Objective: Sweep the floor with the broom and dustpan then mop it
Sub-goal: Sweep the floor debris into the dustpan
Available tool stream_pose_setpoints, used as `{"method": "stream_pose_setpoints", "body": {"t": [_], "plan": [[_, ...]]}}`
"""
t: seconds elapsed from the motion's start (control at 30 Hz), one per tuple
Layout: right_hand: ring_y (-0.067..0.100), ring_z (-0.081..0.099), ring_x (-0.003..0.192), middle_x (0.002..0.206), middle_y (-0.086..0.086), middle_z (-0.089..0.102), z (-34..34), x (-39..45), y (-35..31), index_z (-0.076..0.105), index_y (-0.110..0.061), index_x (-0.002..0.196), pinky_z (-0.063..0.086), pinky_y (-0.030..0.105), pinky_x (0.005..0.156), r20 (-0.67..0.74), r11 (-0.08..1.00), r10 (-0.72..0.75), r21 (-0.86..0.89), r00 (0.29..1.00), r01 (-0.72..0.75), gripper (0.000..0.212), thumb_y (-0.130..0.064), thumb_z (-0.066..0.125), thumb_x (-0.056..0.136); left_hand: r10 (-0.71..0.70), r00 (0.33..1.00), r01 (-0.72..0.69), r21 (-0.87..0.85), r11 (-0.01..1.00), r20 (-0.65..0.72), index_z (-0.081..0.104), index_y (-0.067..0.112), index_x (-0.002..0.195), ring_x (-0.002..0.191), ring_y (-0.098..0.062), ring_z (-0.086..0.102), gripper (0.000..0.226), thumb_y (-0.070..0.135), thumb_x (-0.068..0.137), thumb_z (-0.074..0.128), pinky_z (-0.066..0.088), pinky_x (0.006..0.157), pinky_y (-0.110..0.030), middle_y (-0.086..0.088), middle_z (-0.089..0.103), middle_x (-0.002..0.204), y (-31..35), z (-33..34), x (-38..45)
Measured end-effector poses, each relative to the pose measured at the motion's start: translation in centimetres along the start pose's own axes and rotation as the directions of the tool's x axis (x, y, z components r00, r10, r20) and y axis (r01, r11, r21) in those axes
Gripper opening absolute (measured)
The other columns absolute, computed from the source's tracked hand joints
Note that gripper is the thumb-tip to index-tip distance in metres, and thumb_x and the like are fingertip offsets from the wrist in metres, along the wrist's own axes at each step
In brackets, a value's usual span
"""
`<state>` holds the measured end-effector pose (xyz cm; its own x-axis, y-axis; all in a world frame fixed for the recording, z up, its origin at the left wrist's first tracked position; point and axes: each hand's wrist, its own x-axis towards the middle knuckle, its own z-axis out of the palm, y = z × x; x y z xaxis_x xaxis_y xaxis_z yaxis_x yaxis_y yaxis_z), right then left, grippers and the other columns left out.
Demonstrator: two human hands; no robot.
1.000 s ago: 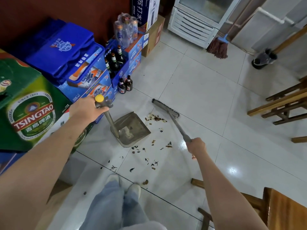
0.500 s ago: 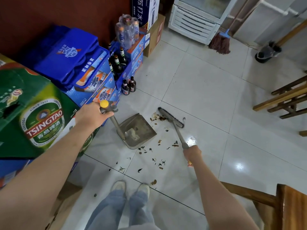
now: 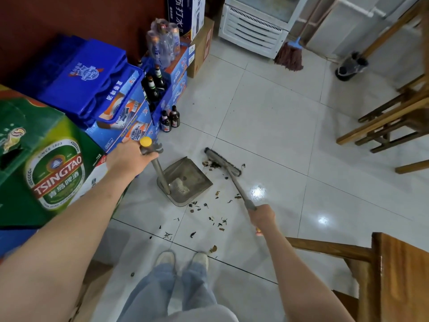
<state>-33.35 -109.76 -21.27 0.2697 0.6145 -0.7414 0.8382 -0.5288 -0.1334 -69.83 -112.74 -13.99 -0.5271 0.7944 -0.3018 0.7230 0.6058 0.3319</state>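
My left hand (image 3: 130,159) grips the upright handle of a grey dustpan (image 3: 190,180), which rests on the white tiled floor (image 3: 267,126) with a pale scrap inside. My right hand (image 3: 261,216) holds the handle of a grey broom (image 3: 222,161); its head lies on the floor just right of the pan's mouth, against a small pile of brown debris (image 3: 211,164). More dark leaf-like bits (image 3: 209,214) are scattered between the pan and my shoes. A red-brown mop (image 3: 290,56) leans at the back by a white cooler.
Stacked green and blue beer cases (image 3: 58,163) and loose brown bottles (image 3: 170,118) line the left side. Wooden benches (image 3: 394,117) stand at right and a wooden chair (image 3: 394,275) at lower right. A white cooler (image 3: 255,26) stands at the back.
The broom head has swept in toward the dustpan's mouth, pushing the brown pile closer. My right hand drew nearer to me. The dustpan stayed in place.
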Motion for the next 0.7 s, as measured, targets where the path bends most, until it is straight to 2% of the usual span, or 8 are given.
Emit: {"method": "stream_pose_setpoints", "body": {"t": [0.07,0.17,0.33,0.53,0.7], "plan": [[0.026,0.06,0.047,0.069,0.011,0.059,-0.7,0.3,-0.1,0.063,-0.001,0.102,0.059,0.038,0.051,-0.019,1.0,-0.015,-0.004,1.0,0.014,0.032,-0.029,0.049,0.093,0.0,1.0,0.0,-0.002,1.0,0.001,0.064,0.017,0.08,0.08,-0.03,0.061,0.043,0.06,0.079,0.063,0.05,0.065,-0.034,-0.01,0.062,0.088,0.0,0.1,0.1],[0.026,0.059,0.047,0.07,0.01,0.058,-2.0,1.1,-0.6,0.063,-0.003,0.099,0.06,0.04,0.055,-0.041,1.0,-0.019,0.009,0.999,0.02,0.029,-0.027,0.049,0.093,-0.012,1.0,0.012,-0.005,1.0,-0.002,0.062,0.016,0.076,0.078,-0.029,0.06,0.043,0.059,0.079,0.064,0.048,0.063,-0.033,-0.01,0.062,0.085,0.0,0.1,0.1],[0.027,0.06,0.049,0.073,0.012,0.059,-3.7,3.6,-1.4,0.06,-0.001,0.101,0.058,0.037,0.053,-0.073,1.0,-0.017,0.019,0.997,0.018,0.039,-0.037,0.05,0.093,-0.037,0.999,0.037,0.004,0.999,-0.02,0.059,0.015,0.07,0.074,-0.028,0.058,0.044,0.058,0.079,0.066,0.044,0.06,-0.03,-0.01,0.061,0.081,0.7,0.2,0.4],[0.029,0.063,0.05,0.077,0.015,0.063,-5.2,6.1,-1.7,0.058,-0.001,0.102,0.06,0.038,0.058,-0.079,1.0,-0.003,0.011,0.997,0.003,0.043,-0.042,0.05,0.093,-0.028,0.998,0.029,0.016,0.999,-0.053,0.062,0.011,0.077,0.074,-0.029,0.061,0.048,0.059,0.077,0.066,0.046,0.061,-0.03,-0.008,0.063,0.073,0.6,0.3,0.7],[0.026,0.059,0.045,0.078,0.016,0.064,-4.8,7.1,-1.8,0.06,0.003,0.105,0.05,0.027,0.038,-0.028,0.997,0.06,0.049,0.998,-0.059,0.042,-0.037,0.055,0.092,-0.052,0.997,0.053,0.021,0.998,-0.06,0.061,0.01,0.078,0.073,-0.028,0.061,0.05,0.059,0.076,0.067,0.043,0.061,-0.029,-0.006,0.061,0.071,0.6,0.5,0.9]]}}
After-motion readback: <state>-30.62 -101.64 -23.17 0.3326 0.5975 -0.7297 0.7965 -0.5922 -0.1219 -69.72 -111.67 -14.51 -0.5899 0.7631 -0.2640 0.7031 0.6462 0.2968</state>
